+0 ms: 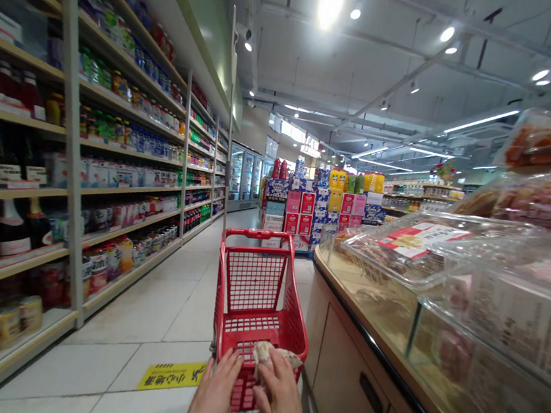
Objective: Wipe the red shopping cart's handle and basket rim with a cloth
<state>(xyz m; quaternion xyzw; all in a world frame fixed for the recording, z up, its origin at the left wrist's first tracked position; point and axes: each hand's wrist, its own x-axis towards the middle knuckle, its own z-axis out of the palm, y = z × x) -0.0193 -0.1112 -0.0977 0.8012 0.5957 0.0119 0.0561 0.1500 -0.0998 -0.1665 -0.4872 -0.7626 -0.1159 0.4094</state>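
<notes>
A red plastic shopping cart (pixel 255 277) with lattice sides stands in front of me on the tiled floor, nothing visible inside its basket. My left hand (pixel 216 385) rests on the cart's near edge, fingers stretched out and holding nothing. Beside it, my right hand (pixel 279 389) is closed over a crumpled whitish cloth (pixel 263 351) with brownish patches, pressed against the near rim. Part of the cloth pokes out beyond the fingers on both sides; the rest is hidden under the hand.
Shelves (pixel 132 150) of bottles and packs line the left side. To the right runs a wooden counter (pixel 353 348) stacked with clear food boxes (pixel 405 241). Stacked cartons (pixel 299 212) stand ahead. A yellow sign (pixel 171 375) is on the floor left of the cart.
</notes>
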